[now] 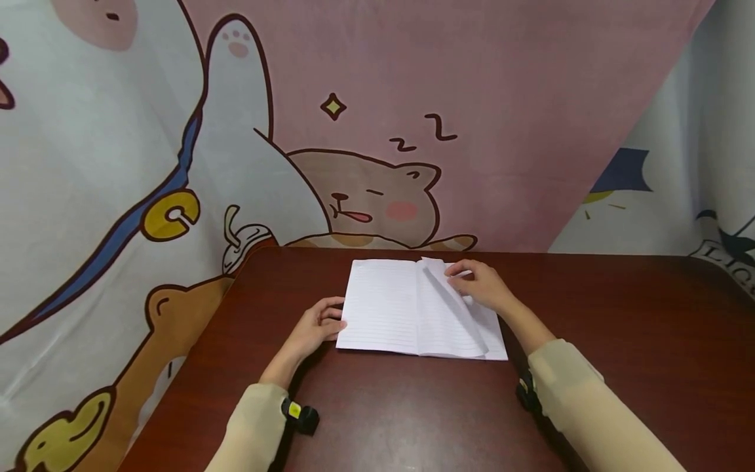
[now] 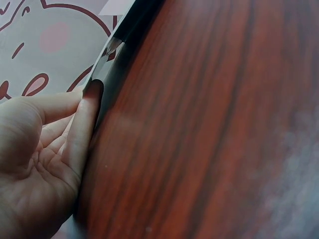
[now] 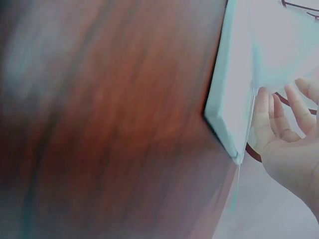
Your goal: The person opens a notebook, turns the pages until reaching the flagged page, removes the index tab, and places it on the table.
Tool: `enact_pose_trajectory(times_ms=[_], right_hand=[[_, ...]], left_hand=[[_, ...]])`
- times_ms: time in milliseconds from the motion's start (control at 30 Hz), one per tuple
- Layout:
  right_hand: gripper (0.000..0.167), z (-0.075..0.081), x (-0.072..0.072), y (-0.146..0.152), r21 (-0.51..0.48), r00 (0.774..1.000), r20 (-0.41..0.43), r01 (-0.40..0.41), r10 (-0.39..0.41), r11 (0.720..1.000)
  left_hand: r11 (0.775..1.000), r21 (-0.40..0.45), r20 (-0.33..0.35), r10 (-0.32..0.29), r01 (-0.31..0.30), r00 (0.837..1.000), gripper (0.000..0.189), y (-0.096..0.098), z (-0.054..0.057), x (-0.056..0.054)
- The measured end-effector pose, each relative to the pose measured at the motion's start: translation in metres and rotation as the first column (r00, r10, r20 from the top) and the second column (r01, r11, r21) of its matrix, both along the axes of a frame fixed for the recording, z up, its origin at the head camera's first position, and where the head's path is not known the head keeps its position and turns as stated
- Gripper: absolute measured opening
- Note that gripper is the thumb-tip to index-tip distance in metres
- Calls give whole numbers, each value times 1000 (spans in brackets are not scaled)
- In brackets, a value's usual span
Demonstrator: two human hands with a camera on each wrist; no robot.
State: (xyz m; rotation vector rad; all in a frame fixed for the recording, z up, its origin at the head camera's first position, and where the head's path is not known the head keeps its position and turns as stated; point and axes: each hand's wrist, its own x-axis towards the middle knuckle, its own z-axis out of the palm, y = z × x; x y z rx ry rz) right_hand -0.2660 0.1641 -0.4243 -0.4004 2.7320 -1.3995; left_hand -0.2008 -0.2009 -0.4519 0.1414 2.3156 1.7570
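An open notebook with white lined pages lies on the table. At its left edge my left hand grips the notebook, thumb on top and fingers at the side. The left wrist view shows the thin cover edge between thumb and fingers. On the right half, a loose page stands lifted and curved over the pages below. My right hand pinches this page near its upper outer corner. In the right wrist view, the raised page rises from the thick page stack beside my fingers.
The dark reddish-brown wooden table runs back to a cartoon-printed cloth. Black wrist cameras sit on the left cuff and the right cuff.
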Motion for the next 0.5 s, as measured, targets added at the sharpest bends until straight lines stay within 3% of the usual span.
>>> enact_pose_trajectory(times_ms=[233,500], right_hand=[[26,-1,0,-7,-58,997,-46,-66,63,996],[31,-1,2,-11,-107,996,-37,-90,87,990]], left_hand=[[1000,20,7,1,-2,1000,53,0,-1,0],[1000,23,11,2,-3,1000,53,0,-1,0]])
